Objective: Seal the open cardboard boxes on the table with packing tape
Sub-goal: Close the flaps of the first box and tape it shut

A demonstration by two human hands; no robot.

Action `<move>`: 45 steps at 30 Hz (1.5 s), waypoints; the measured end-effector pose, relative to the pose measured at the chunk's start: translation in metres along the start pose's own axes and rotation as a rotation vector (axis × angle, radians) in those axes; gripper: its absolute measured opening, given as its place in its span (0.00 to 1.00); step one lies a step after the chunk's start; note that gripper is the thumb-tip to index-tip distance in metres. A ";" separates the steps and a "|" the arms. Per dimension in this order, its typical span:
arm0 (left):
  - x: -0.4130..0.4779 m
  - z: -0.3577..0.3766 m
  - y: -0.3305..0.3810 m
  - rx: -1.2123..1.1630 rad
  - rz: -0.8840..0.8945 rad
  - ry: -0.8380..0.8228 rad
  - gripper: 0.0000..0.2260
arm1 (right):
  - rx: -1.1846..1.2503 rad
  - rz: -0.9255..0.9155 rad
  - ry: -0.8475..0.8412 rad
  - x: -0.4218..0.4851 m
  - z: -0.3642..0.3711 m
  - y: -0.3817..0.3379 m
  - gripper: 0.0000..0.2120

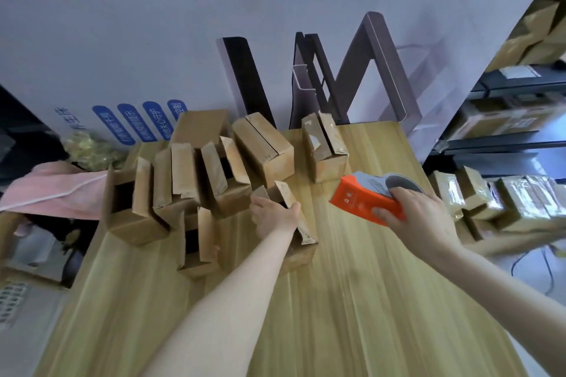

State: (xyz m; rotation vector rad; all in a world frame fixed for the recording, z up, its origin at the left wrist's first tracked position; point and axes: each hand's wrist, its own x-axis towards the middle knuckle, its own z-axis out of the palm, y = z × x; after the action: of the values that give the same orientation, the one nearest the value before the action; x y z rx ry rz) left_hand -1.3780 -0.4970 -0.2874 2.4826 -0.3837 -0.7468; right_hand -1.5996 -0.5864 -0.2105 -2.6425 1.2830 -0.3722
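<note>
1. Wooden tabletop (352,300) carries many open cardboard boxes (190,180), crowded behind and left of the small cardboard box (301,254).
2. Left hand (274,214) grips that box, likely to stop it sliding.
3. Right hand (413,217) holds the orange tape dispenser (361,199) up, right of the box, ready for taping.
4. Left fingertips hide between the flaps, and no loose tape end shows.

Open boxes (190,180) crowd table's (352,300) far-left; near side bare.
</note>
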 end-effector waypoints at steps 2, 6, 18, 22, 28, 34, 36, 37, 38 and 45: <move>0.000 0.008 0.000 0.028 -0.026 -0.007 0.48 | 0.014 0.010 -0.016 -0.001 0.001 0.003 0.15; -0.002 0.020 -0.006 0.140 0.048 -0.058 0.42 | 0.044 0.015 -0.011 -0.006 0.004 0.011 0.15; -0.048 0.050 -0.024 0.738 0.841 -0.415 0.34 | 0.121 0.079 -0.106 -0.035 0.005 0.033 0.15; -0.062 0.050 -0.037 0.876 1.131 -0.468 0.38 | 0.176 0.100 -0.150 -0.046 0.004 0.040 0.15; -0.065 0.048 -0.047 0.716 1.146 -0.424 0.38 | 0.321 0.168 -0.202 -0.058 0.002 0.043 0.12; -0.077 0.033 -0.040 0.152 0.766 -0.353 0.23 | 0.440 0.197 -0.218 -0.059 -0.012 0.041 0.09; -0.084 0.018 -0.027 -0.113 0.665 -0.300 0.18 | 0.469 0.200 -0.237 -0.059 -0.018 0.041 0.08; -0.088 0.010 -0.019 -0.241 0.605 -0.303 0.17 | 0.485 0.198 -0.250 -0.059 -0.021 0.040 0.07; -0.093 0.001 -0.010 -0.357 0.539 -0.328 0.19 | 0.502 0.192 -0.265 -0.059 -0.023 0.040 0.07; -0.111 -0.035 0.017 -0.577 0.331 -0.564 0.20 | 0.482 0.104 -0.376 -0.055 -0.028 0.028 0.05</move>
State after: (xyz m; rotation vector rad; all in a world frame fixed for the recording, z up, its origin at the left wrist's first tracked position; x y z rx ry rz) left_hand -1.4499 -0.4529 -0.2052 1.5996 -0.6501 -1.2071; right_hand -1.6611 -0.5614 -0.1996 -2.1063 1.0459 -0.1344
